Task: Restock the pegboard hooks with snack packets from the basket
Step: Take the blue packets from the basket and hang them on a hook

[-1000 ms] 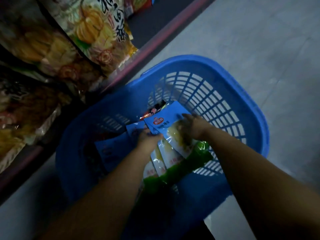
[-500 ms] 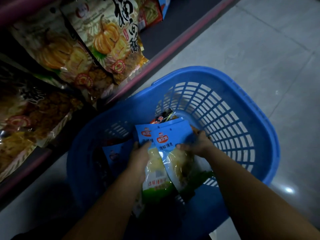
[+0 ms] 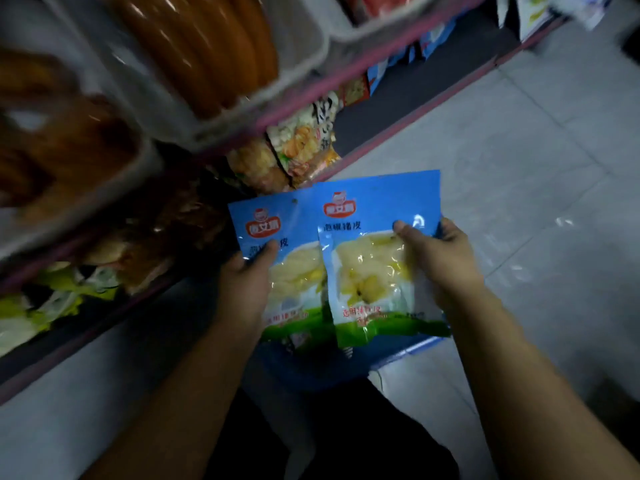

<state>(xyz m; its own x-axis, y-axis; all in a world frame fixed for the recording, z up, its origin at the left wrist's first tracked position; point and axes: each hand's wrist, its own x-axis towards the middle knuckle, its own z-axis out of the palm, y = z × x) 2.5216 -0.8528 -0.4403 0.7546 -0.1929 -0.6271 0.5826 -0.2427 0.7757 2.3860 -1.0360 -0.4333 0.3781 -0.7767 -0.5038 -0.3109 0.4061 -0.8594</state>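
View from a head cam, looking down at two bare forearms in a dim shop aisle. Two snack packets are held up side by side, fronts facing the viewer, each blue at the top, clear in the middle w/ pale yellow food showing, green at the bottom. The left hand (image 3: 247,282) has its grip on the left packet (image 3: 277,261), thumb on the front near the left edge, other fingers hidden behind. The right hand (image 3: 440,261) has its grip on the right packet (image 3: 374,258), thumb pressed on the front, fingers wrapped behind. The right packet overlaps the left one's right edge. A small hang hole shows near the top of the left packet. Below the packets, only a blue part of the basket (image 3: 322,372) shows, on the floor (image 3: 519,168); what remains inside can't be seen. To the left stands a shelf unit w/ pink edges (image 3: 311,105), holding blurred trays of orange goods up top and bags of snacks lower down. No pegboard or hooks are visible here. Progress, as a judgement: early-to-mid step, packets are picked up and clear of the basket but none hung yet; finding the hooks and threading each hole remains. Count: 2 packets in hand, 1 basket, 2 hands; shelf items too blurred to count.
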